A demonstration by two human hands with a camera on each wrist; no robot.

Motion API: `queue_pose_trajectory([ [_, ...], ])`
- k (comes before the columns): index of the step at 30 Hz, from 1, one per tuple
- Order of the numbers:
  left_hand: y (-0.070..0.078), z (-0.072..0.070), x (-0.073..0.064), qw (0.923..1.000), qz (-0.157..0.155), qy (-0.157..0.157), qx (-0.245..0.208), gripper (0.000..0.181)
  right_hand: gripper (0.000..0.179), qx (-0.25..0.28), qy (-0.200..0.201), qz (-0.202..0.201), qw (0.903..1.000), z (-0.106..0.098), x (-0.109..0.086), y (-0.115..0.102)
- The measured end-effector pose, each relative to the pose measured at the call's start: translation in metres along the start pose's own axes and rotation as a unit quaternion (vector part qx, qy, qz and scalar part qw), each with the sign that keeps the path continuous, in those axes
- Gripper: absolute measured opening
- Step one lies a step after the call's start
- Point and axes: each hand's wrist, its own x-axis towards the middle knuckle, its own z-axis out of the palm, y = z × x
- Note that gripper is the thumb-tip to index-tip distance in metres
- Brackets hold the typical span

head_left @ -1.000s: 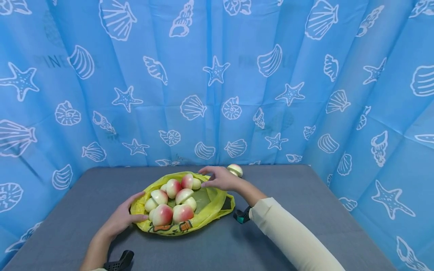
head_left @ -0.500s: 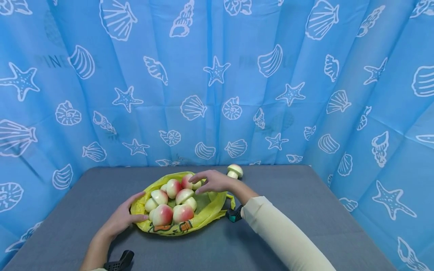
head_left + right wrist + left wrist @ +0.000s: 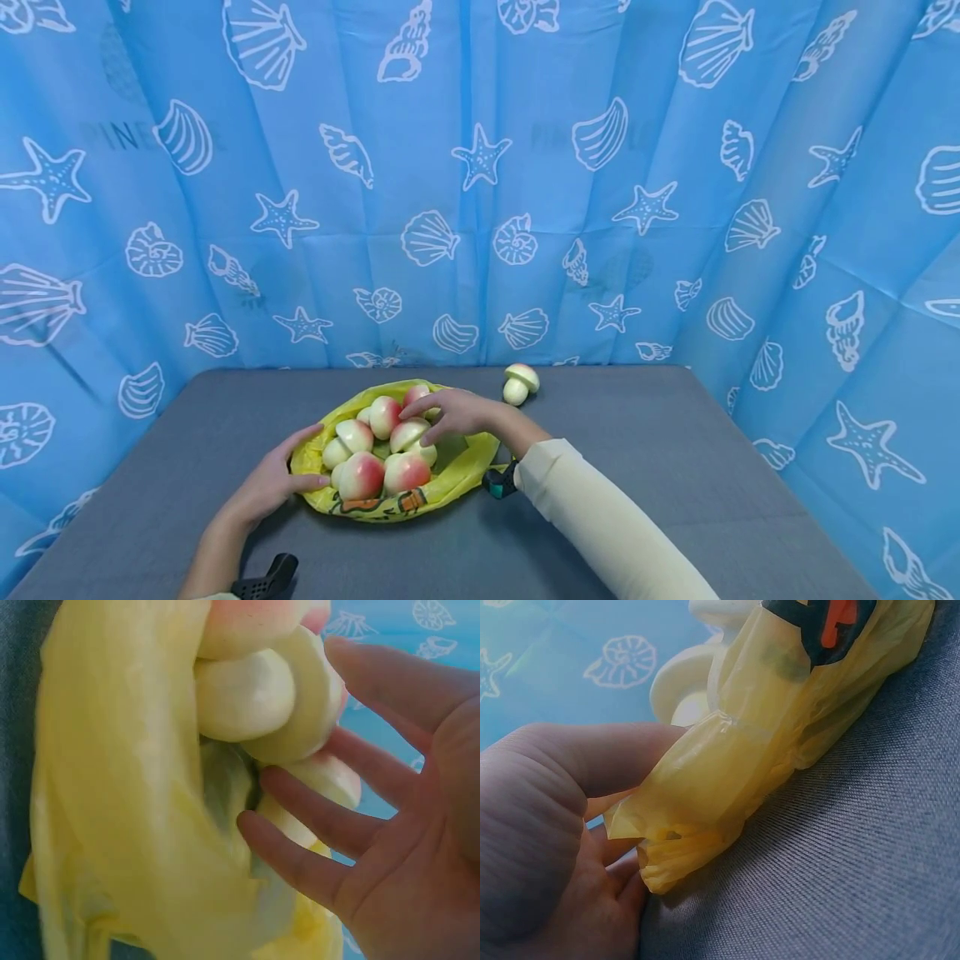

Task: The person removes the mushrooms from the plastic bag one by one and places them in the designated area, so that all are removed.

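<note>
A yellow plastic bag (image 3: pixel 468 468) lies on the table with its mouth spread wide. Several glossy toy mushrooms (image 3: pixel 362 477) with pink-and-cream caps sit inside it. At the bag's left edge my left hand (image 3: pixel 262 487) holds the rim; in the left wrist view the thumb's tip is hidden behind the yellow film (image 3: pixel 705 780). My right hand (image 3: pixel 459 413) hovers over the right part of the bag, fingers spread and slightly bent. Its fingertips are close to a mushroom (image 3: pixel 251 697) in the right wrist view; whether they touch it I cannot tell.
One more toy mushroom (image 3: pixel 520 385) lies on the grey table (image 3: pixel 637 483), behind and right of the bag, near the back edge. A blue curtain (image 3: pixel 480 208) with shell prints hangs behind the table and along its sides.
My right hand has moved left and slightly down, from the bag's right rim to over the mushrooms. The loose mushroom has tipped over. The left hand has stayed in place.
</note>
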Motion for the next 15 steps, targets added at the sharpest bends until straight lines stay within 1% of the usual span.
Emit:
queue_pose_trajectory([
  [9,0.000,0.000,0.002,0.9999,-0.001,0.002,0.011,0.089,0.062,-0.055,-0.030,0.001,0.9980,0.007,0.005,-0.001],
  [12,0.000,0.000,0.002,0.9999,-0.004,0.003,0.013,0.090,0.066,-0.061,-0.033,0.001,0.9976,0.009,0.007,-0.002],
  [15,0.000,0.000,0.001,0.9999,-0.006,0.004,0.014,0.090,0.066,-0.069,-0.027,-0.006,0.9972,0.012,0.008,-0.001],
])
